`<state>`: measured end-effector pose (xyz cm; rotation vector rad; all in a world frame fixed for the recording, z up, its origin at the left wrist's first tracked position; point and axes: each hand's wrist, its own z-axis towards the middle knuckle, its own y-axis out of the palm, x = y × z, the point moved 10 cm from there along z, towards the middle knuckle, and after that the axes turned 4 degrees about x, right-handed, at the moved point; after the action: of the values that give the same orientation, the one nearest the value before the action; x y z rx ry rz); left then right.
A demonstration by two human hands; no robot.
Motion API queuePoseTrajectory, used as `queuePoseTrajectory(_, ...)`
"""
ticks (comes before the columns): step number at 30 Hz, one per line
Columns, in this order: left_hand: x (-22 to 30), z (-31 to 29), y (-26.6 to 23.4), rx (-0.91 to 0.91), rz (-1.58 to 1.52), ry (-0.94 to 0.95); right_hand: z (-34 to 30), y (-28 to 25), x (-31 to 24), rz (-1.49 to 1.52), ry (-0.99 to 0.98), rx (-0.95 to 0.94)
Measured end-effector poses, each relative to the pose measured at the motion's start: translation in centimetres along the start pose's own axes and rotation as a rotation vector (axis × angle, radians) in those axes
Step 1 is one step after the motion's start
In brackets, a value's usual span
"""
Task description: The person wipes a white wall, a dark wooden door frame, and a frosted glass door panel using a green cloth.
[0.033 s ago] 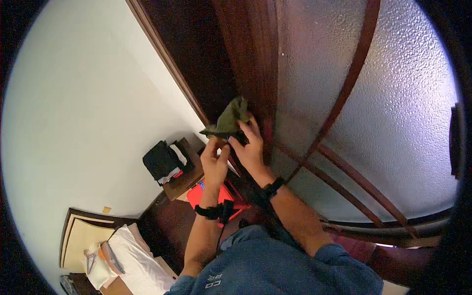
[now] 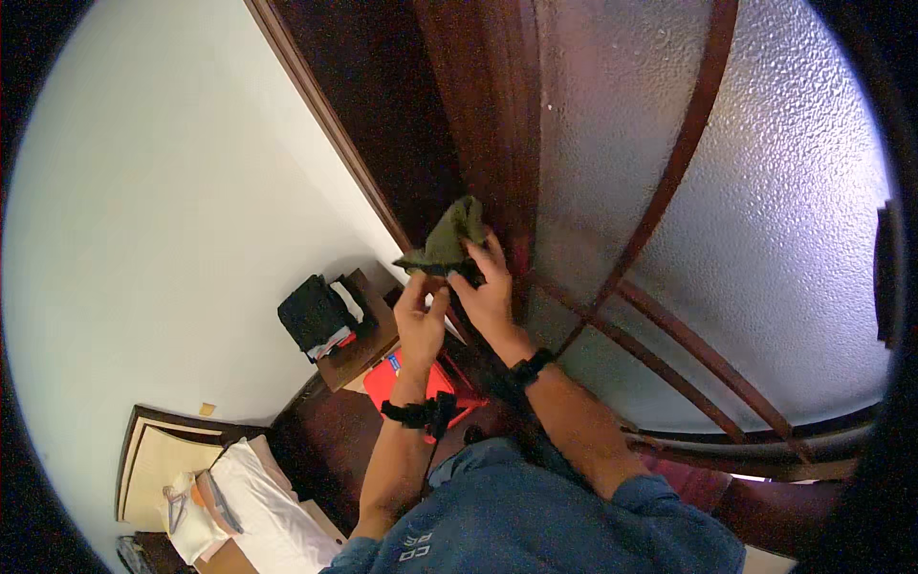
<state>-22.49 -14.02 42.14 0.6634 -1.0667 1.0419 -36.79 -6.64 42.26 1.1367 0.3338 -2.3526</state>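
Note:
An olive-green cloth item [image 2: 448,239] with a dark lower edge is held up in front of the dark wardrobe opening; its exact kind cannot be made out. My left hand [image 2: 421,320] pinches that edge from below, thumb and fingers close together. On the cloth's right side, my right hand [image 2: 490,292] grips it between thumb and fingers. The cloth bunches upward into a rounded peak above both hands. Black bands circle both of my wrists.
A sliding door [image 2: 631,143] with textured glass curves along the right. Below left, a small brown table [image 2: 359,357] bears folded dark clothes [image 2: 316,314]. A red stool [image 2: 390,380] stands beneath my left forearm. The bed [image 2: 273,507] holds hangers at lower left.
The cloth and my fingertips have shifted very slightly down and to the right. Both hands keep their hold on it.

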Motion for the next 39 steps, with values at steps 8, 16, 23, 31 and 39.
queuePoseTrajectory(8,-7.2,-4.9,0.0,-0.031,-0.079,-0.271,-6.6,-0.5,5.6,-0.089,0.274,0.028)
queuePoseTrajectory(16,4.2,-0.1,-0.9,0.006,-0.107,-0.028,1.8,-1.3,-7.2,0.078,-0.057,0.070)
queuePoseTrajectory(23,12.0,2.1,0.0,-0.013,-0.144,0.056,5.6,-1.2,-12.0,0.095,-0.207,0.102)
queuePoseTrajectory(31,-2.4,-3.3,1.8,-0.100,-0.057,-0.139,-5.2,-0.5,4.3,-0.045,0.148,0.150)
queuePoseTrajectory(39,-12.5,-6.4,0.3,-0.138,-0.043,-0.481,-12.0,0.6,11.3,-0.052,0.641,0.066)
